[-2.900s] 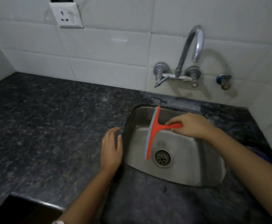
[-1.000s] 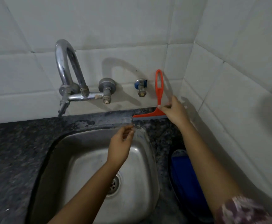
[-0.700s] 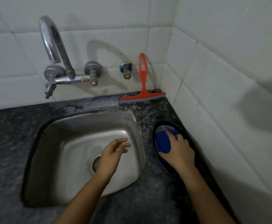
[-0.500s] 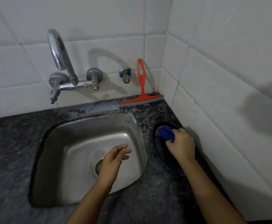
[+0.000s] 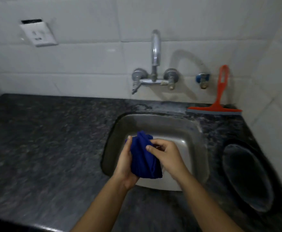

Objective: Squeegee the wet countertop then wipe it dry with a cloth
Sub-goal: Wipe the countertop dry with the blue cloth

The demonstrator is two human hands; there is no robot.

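Note:
A bunched dark blue cloth [image 5: 143, 158] is held between both hands above the left part of the steel sink [image 5: 195, 148]. My left hand [image 5: 125, 166] cups it from the left and underneath. My right hand [image 5: 165, 153] grips it from the right, thumb on the fabric. The orange squeegee [image 5: 218, 104] stands in the back right corner, blade on the dark speckled countertop [image 5: 44, 139] and handle leaning on the white tiles.
A chrome tap [image 5: 154, 67] projects from the tiled wall above the sink, with a small blue-capped valve [image 5: 202, 80] to its right. A dark oval dish [image 5: 247, 176] lies on the counter right of the sink. A wall socket [image 5: 38, 34] sits upper left.
My right hand lifted the blue cloth out of the dark dish and brought it left over the sink, where my left hand joined it. The view swung left; the squeegee stays in the corner.

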